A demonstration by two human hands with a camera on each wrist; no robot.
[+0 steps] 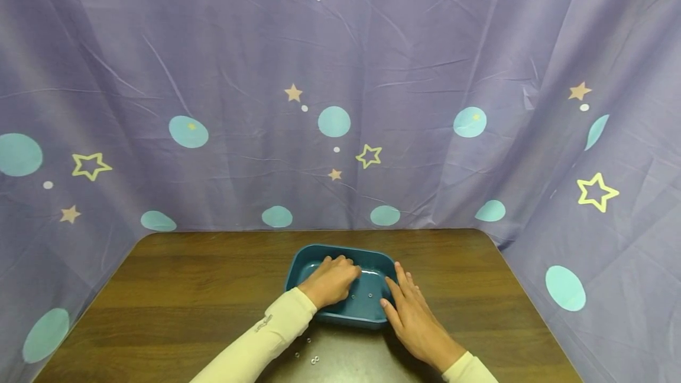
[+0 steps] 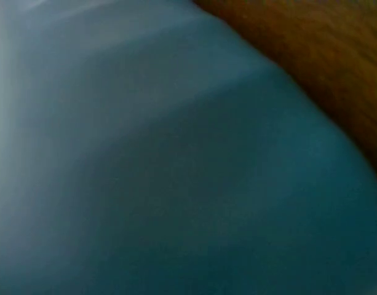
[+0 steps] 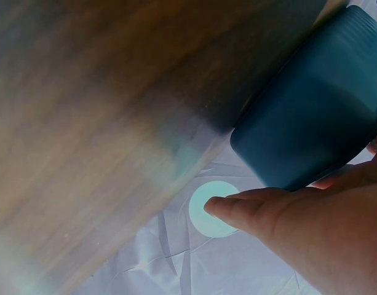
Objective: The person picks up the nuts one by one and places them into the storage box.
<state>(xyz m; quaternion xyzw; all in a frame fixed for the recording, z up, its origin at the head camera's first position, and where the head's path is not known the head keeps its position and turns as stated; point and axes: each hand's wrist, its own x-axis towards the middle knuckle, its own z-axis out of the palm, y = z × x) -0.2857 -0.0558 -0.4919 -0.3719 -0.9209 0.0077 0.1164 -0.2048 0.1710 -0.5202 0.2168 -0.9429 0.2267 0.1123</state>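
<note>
A dark teal rectangular plastic bin (image 1: 340, 318) sits on the table. My left hand (image 1: 331, 281) reaches down inside it with fingers curled; the fingertips are hidden from the head view, so I cannot tell whether they hold anything. A small shiny nut (image 1: 370, 295) and another nut (image 1: 353, 297) lie on the bin floor, right of that hand. My right hand (image 1: 417, 323) rests at the bin's right end, its fingers fairly straight along the rim. In the right wrist view, the right hand (image 3: 311, 221) lies against the bin's outer wall (image 3: 305, 117).
Several small nuts (image 1: 315, 360) lie on the wooden table (image 1: 202, 300), in front of the bin near my left sleeve. A purple curtain (image 1: 415, 158) with stars and dots hangs behind the table and along both sides. Teal plastic (image 2: 194, 172) fills most of the left wrist view, blurred.
</note>
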